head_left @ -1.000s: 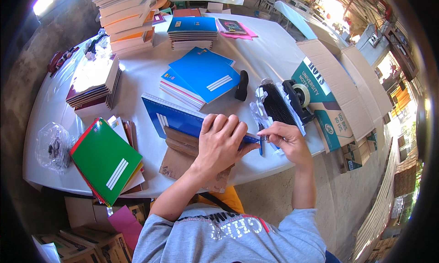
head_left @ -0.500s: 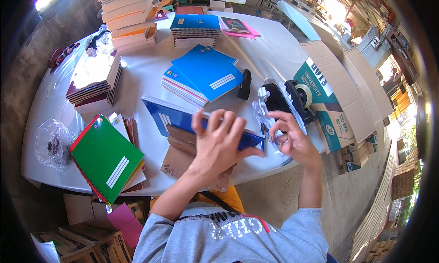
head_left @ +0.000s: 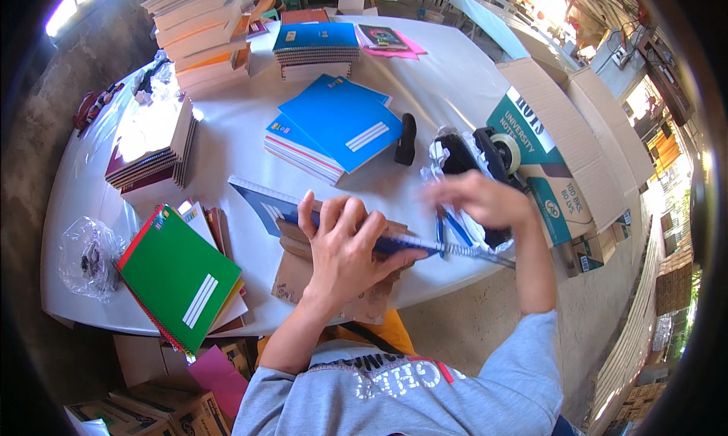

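Observation:
A blue notebook (head_left: 262, 206) stands on its edge, slanting across the front of the table against a brown wooden block (head_left: 294, 243). My left hand (head_left: 345, 235) is closed over its upper edge, thumb toward the right end. From that right end a wire spiral coil (head_left: 462, 249) sticks out, with a thin straight end trailing to the right. Just above the coil is my right hand (head_left: 485, 199), apart from it, its fingers smeared by motion. Below the block lies a worn brown board (head_left: 292, 278) at the table's front edge.
Blue notebooks (head_left: 341, 125) and a black case (head_left: 406, 139) lie ahead. A green notebook (head_left: 178, 273) tops a pile at left, near a clear plastic bag (head_left: 87, 258). A tape dispenser (head_left: 504, 152) and a cardboard box (head_left: 565, 144) stand at right. Tall paper stacks (head_left: 201, 34) rise behind.
My right hand has lifted away from the notebook's right end, its fingers now blurred. The coil now shows, extending past that end. My left hand still grips the notebook, shifted slightly.

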The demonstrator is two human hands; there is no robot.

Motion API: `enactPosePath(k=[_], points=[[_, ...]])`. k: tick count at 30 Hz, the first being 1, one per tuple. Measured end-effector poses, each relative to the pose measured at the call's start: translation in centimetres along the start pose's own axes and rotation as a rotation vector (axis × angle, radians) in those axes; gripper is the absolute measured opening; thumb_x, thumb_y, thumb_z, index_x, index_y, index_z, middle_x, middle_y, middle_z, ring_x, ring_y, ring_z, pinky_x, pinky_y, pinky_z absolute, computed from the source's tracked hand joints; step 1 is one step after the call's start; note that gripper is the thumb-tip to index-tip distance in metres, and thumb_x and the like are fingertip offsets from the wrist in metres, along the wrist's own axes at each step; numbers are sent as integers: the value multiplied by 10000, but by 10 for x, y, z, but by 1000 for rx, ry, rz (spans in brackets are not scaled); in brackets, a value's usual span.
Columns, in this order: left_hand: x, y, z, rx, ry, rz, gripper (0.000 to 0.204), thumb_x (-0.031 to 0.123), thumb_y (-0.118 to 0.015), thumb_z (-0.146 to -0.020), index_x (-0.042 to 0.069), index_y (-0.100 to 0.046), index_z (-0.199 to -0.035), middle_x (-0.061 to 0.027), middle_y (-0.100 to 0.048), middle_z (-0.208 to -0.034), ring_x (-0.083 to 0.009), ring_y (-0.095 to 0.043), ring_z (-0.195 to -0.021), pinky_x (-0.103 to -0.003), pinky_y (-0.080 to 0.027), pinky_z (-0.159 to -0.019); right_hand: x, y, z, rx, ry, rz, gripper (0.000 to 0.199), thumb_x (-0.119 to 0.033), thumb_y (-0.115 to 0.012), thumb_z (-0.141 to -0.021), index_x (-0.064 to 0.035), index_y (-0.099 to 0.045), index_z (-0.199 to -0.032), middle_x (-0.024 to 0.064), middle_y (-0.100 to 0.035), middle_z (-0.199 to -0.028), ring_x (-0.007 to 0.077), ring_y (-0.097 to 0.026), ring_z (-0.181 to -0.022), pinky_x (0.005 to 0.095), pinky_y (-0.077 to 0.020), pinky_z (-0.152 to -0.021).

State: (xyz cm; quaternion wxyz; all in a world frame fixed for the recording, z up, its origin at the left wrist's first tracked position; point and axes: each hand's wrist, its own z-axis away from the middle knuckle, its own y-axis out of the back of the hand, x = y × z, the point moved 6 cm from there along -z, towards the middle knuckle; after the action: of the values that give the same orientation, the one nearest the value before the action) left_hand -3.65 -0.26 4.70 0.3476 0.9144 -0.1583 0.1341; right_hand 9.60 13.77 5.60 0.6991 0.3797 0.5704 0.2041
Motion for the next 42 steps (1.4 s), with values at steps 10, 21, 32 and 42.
enactPosePath(k=[10, 21, 32, 42], points=[[2, 5, 7, 68, -61, -2, 564, 648, -741, -532, 129, -580, -680, -36, -490, -770, -222, -464, -833, -482, -176, -1005, 160, 10, -102, 312, -122, 1014, 819, 22, -555, -747, -360, -250, -1405, 26, -437, -1307, 197, -422, -1213, 551, -320, -928], [0, 3, 2, 45, -44, 46, 451, 556, -759, -579, 160, -591, -714, -29, -486, -788, -208, -478, -862, -471, -192, -974, 191, 31, -29, 801, 36, 244, 71, -51, -626, -737, -41, -625, -807, 112, -649, -875, 232, -630, -779, 333, -470, -745], [-1, 3, 9, 0, 19, -6, 566, 598, -787, -502, 94, -590, -667, -59, -513, -750, -241, -495, -856, -512, -161, -1028, -12, -62, -11, 81, 244, -1292, 486, -105, -688, -750, -64, -411, -1148, 128, -537, -1006, 232, -557, -950, 334, -452, -857], [2, 2, 8, -26, 23, 25, 587, 560, -812, -494, 64, -626, -746, -81, -558, -812, -272, -504, -927, -521, -215, -1004, -33, -86, 27, 416, 452, -1220, 718, -477, -456, -875, 4, -318, -1390, 271, -292, -1417, 369, -317, -1311, 465, -240, -1076]])
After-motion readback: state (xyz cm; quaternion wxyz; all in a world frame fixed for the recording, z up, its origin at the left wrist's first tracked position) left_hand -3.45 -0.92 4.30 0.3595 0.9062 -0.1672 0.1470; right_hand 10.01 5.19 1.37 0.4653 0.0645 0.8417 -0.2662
